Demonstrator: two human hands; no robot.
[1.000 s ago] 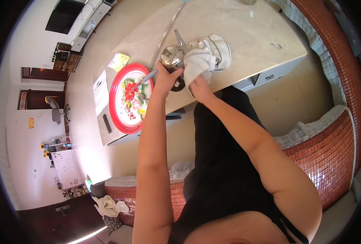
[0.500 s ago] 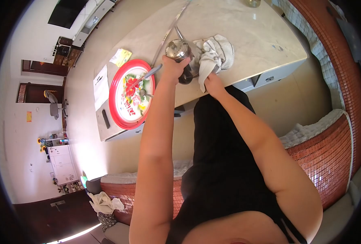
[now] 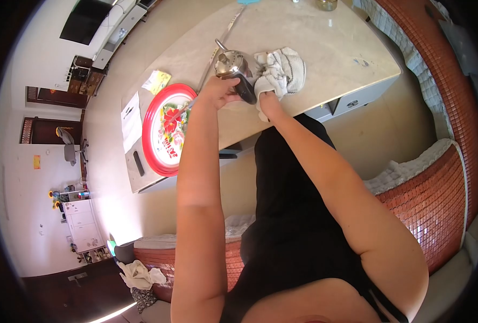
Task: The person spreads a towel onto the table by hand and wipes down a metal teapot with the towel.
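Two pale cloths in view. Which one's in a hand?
The striped cloth on the table, bunched beside the metal pot, its near end in the right hand. The other, a plain cream cloth, lies by the patterned cushion, untouched.

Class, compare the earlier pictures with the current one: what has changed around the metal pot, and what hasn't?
The metal pot has turned: its spout has swung to the person's left and its black handle to the right. The left hand stays on the pot, and the right hand keeps hold of the cloth. The red-rimmed tray and dark remote haven't moved.
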